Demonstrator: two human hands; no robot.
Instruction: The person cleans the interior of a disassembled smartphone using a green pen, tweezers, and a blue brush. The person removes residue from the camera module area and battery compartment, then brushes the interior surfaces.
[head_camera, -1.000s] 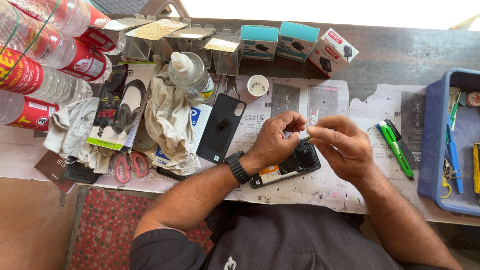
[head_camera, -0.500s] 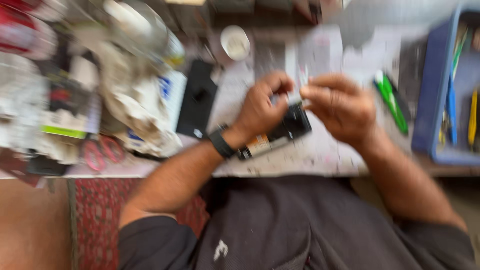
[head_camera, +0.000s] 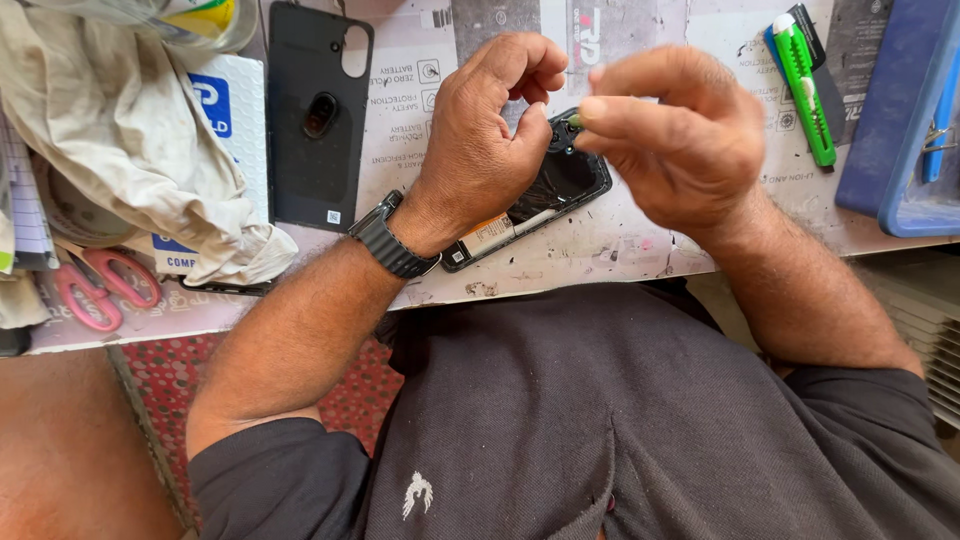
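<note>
Below the head camera, over the near edge of a paper-covered workbench (head_camera: 640, 250), we see both bare hands meeting above an opened phone (head_camera: 560, 190); the phone lies face down on the bench with its back removed, dark insides and an orange-and-white label showing, tilted so that its upper end points toward the right hand; the left hand (head_camera: 480, 140), with a black wristwatch (head_camera: 392, 240) on its wrist, is curled with fingers bent in and its thumb pressed down at the phone's upper part, so we read it as gripping or steadying the phone; the right hand (head_camera: 680, 140) hovers just above the phone's top corner, thumb and forefinger pinched on something very small and greenish at their tips, too tiny for us to name; to the left of the left hand a black phone back cover (head_camera: 315, 110) lies flat, inner side up, with its camera cutout at the top; further left a crumpled beige cloth (head_camera: 130, 130) is heaped over a white-and-blue box (head_camera: 225, 110); pink-handled scissors (head_camera: 95, 285) lie at the bench edge; right of the right hand a green utility knife (head_camera: 805, 85) lies on the paper, just beside a blue plastic tray (head_camera: 890, 130) at the frame's edge.
</note>
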